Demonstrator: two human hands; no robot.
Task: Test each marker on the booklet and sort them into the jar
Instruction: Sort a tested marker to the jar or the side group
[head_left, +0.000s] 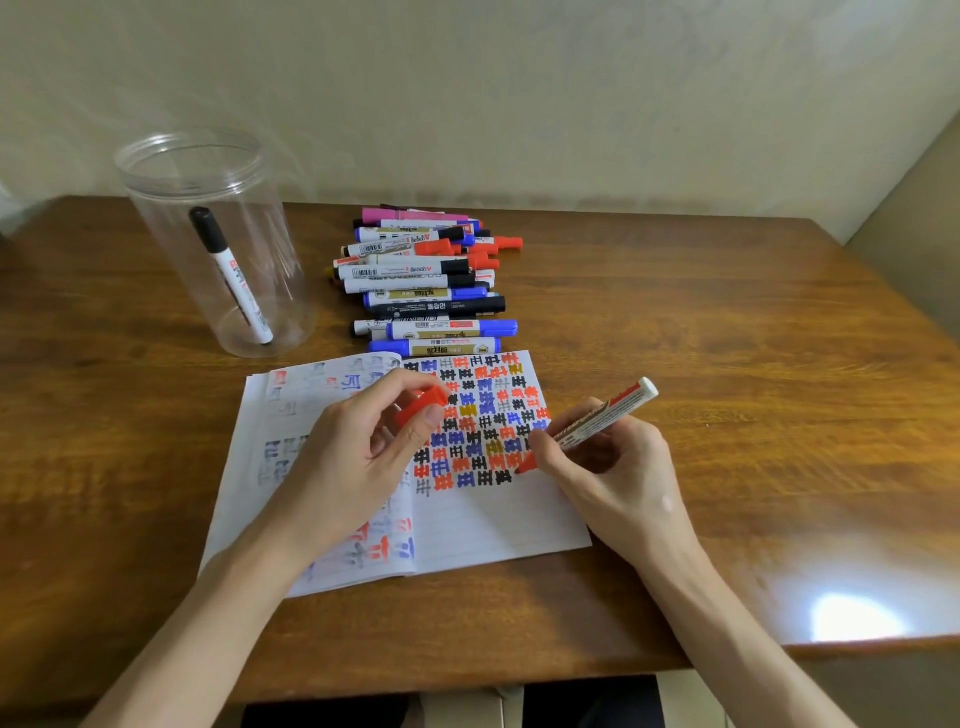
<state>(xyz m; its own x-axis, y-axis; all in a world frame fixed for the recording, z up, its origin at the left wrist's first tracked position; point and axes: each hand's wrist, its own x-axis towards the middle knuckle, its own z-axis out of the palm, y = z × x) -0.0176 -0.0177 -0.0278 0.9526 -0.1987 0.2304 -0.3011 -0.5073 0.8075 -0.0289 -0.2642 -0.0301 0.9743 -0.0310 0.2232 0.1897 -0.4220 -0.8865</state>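
head view: my right hand (613, 462) grips the red marker (597, 421), tip on the booklet (498, 519); my left hand (358, 457) pinches its red cap (422, 404).

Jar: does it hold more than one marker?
No, the jar holds a single black-capped marker, leaning inside.

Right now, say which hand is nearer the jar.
Left. The left hand, pinching the red cap, is front-right of the jar; the right hand, holding the marker, lies farther right across the booklet.
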